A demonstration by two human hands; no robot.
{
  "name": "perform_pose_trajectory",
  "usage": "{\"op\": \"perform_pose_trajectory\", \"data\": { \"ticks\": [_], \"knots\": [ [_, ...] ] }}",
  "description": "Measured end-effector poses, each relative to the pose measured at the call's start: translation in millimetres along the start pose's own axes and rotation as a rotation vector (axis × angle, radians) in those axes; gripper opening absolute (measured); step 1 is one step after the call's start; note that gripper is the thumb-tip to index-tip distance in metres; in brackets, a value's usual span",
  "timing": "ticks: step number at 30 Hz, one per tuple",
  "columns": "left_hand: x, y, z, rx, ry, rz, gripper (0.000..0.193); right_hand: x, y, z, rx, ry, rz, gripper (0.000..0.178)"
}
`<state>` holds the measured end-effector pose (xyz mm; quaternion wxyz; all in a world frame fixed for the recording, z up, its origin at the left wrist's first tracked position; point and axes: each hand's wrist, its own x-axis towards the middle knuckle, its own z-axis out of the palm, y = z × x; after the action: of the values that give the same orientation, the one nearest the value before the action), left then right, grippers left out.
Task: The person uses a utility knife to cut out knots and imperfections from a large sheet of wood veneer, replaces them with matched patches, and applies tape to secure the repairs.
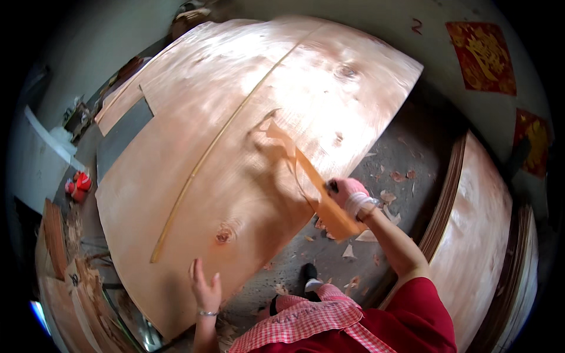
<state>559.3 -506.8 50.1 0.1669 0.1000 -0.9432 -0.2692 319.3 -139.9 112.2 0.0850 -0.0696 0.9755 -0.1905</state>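
Observation:
A large sheet of pale pinkish wood veneer (176, 194) lies in front of me, with a dark knot near its close side. A long thin yellowish stick (220, 130) runs across it. My right hand (348, 193), in a pink glove, is closed on a torn strip of veneer (335, 219) at the sheet's right edge. The strip's far end reaches over the sheet and casts a shadow. Something small and dark shows at that hand's thumb, too unclear to name. Over the sheet's near edge my left hand (206, 289) is bare and open, fingers apart, holding nothing.
Stacked veneer sheets (471, 217) stand at the right. Veneer scraps (348, 251) litter the grey floor between stack and sheet. At the left are a red object (78, 186) and wood offcuts (88, 294). Red and gold posters (482, 57) hang on the wall.

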Motion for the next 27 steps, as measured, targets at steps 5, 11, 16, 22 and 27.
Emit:
{"op": "perform_pose_trajectory", "data": {
  "ticks": [5, 11, 16, 22, 27],
  "knots": [
    [67, 77, 65, -0.112, 0.105, 0.245, 0.098, -28, -26, -58, -0.144, -0.481, -0.564, 0.024],
    [110, 102, 45, -0.205, -0.327, 0.6, 0.054, -46, -83, -101, -0.442, -0.943, -0.906, 0.027],
    [57, 68, -10, -0.317, -0.934, 0.307, 0.024, -30, -117, -103, -0.623, -1.08, -0.912, 0.03],
    [18, 52, -128, -0.302, -0.495, 0.051, 0.01, 15, -136, -58, -0.434, -0.945, -0.916, 0.022],
    [25, 26, -116, -0.13, -0.445, -0.329, 0.011, 80, -170, 27, -0.498, -0.806, -0.896, 0.017]
  ]
}}
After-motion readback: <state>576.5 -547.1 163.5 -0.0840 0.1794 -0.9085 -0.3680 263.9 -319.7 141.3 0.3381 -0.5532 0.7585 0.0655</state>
